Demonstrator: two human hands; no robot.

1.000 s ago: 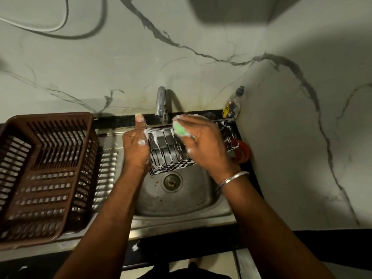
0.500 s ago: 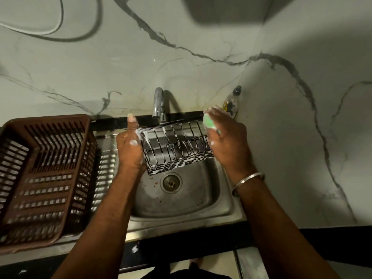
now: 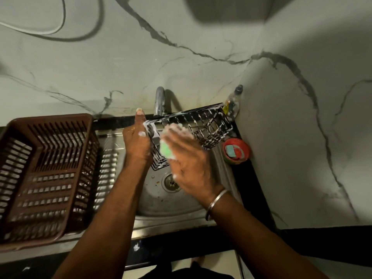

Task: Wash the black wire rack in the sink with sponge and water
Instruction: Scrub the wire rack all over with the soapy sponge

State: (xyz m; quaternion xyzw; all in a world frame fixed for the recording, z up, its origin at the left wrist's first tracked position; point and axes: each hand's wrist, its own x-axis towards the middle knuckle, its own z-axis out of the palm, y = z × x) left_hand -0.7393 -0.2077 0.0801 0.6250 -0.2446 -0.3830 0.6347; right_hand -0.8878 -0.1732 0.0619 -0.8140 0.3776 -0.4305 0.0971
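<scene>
The black wire rack (image 3: 209, 125), streaked with white foam, hangs tilted over the steel sink (image 3: 161, 206) below the tap (image 3: 160, 101). My left hand (image 3: 136, 143) grips the rack's left end, thumb pointing up. My right hand (image 3: 187, 158), blurred and foamy, holds a green sponge (image 3: 166, 151) against the rack's front left part. Its fingers cover part of the wires. No water runs from the tap.
A brown plastic dish basket (image 3: 46, 176) stands on the ribbed drainboard at the left. A red bowl (image 3: 236, 151) holding a scrub pad sits right of the sink, and a small bottle (image 3: 233, 101) stands in the back corner. Marble walls close in behind and at the right.
My right hand has swept the sponge from the rack's right end back to its left front part. The rack has tipped so that its right end sits higher and further back.
</scene>
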